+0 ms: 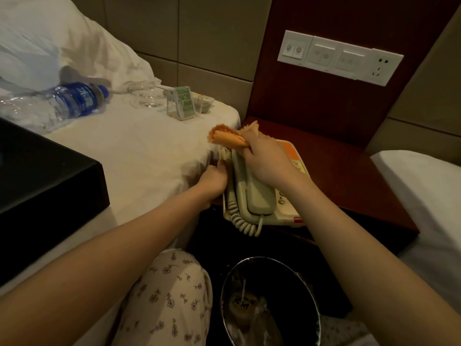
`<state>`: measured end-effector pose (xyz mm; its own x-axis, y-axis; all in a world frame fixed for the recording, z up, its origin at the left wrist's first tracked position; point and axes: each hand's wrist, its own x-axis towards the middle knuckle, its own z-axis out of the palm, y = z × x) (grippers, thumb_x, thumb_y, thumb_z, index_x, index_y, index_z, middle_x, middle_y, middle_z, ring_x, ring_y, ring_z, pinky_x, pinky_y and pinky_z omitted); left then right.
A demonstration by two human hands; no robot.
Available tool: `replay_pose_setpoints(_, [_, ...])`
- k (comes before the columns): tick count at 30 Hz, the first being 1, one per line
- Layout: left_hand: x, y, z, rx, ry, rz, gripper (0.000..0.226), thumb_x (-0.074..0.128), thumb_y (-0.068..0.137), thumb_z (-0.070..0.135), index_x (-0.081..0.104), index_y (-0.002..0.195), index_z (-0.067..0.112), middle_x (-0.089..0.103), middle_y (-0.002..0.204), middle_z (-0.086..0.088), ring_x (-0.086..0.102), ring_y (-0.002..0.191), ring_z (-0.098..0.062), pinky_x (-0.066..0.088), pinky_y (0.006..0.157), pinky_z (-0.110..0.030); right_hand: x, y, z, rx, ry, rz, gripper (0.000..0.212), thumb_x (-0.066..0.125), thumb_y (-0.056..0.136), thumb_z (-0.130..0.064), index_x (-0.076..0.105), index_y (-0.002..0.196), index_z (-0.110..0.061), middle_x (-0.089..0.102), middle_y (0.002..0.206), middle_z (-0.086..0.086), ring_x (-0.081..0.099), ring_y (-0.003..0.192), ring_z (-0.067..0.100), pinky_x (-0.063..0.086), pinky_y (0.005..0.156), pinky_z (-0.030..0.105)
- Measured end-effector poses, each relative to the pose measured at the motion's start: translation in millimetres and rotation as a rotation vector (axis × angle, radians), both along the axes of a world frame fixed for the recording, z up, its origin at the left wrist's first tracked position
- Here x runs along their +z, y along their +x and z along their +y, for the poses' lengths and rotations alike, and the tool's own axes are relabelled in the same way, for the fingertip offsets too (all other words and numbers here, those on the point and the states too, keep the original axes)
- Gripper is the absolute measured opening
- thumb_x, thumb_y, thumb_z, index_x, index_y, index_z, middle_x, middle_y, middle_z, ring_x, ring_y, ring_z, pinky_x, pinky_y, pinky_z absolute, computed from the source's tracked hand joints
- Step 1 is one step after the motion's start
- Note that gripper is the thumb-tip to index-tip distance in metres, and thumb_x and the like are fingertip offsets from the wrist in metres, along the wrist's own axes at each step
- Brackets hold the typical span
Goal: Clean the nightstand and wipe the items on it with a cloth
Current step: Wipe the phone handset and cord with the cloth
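Rt forearm (349, 245), hand (267, 163) w/ cloth (227, 138) at phone (257, 198)

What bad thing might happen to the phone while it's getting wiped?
The telephone sits at the front edge of the nightstand, so a hard push from the right hand holding the cloth might tip it toward the bin below. Wiping might also knock the handset off its cradle. The coiled cord dangles over the edge and might snag.

One telephone (259, 193), one cloth (227, 138), one water bottle (62, 103), one glass ashtray (147, 97), one card holder (183, 103), one black box (45, 171), one waste bin (269, 303), four wall plates (294, 47). Two hands: left hand (212, 182), right hand (267, 161).
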<state>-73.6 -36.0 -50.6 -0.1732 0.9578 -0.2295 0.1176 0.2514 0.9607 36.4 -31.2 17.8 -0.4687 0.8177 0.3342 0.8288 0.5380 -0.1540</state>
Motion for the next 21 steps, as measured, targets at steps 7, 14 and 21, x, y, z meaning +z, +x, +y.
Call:
replay_pose_setpoints(7, [-3,-1,9,0.01,-0.068,0.054,0.058,0.015,0.1,0.043,0.044,0.132,0.004,0.057,0.12,-0.017,0.058,0.099,-0.027,0.048,0.06,-0.027,11,-29,41,-0.156,0.035,-0.073,0.036,0.041,0.096,-0.018,0.038,0.131,-0.012,0.06,0.109,0.012,0.059,0.094,0.031,0.036,0.067,0.035])
replay_pose_setpoints(14, [0,0,7,0.006,-0.057,0.099,0.055,0.014,0.101,0.04,0.04,0.134,0.004,0.054,0.127,-0.017,0.055,0.111,-0.029,0.05,0.085,-0.037,9,-72,43,-0.07,0.125,-0.64,0.022,0.046,0.092,-0.008,0.057,0.111,-0.008,0.059,0.116,0.012,0.053,0.11,0.03,0.037,0.091,0.039])
replay_pose_setpoints(21, [0,1,7,0.014,-0.071,0.064,0.058,0.014,0.1,0.044,0.039,0.136,0.005,0.053,0.129,-0.018,0.055,0.112,-0.032,0.049,0.093,-0.044,24,-61,31,0.04,0.041,-0.687,0.02,0.048,0.089,-0.013,0.044,0.07,-0.018,0.041,0.073,-0.001,0.048,0.077,0.019,0.036,0.084,0.036])
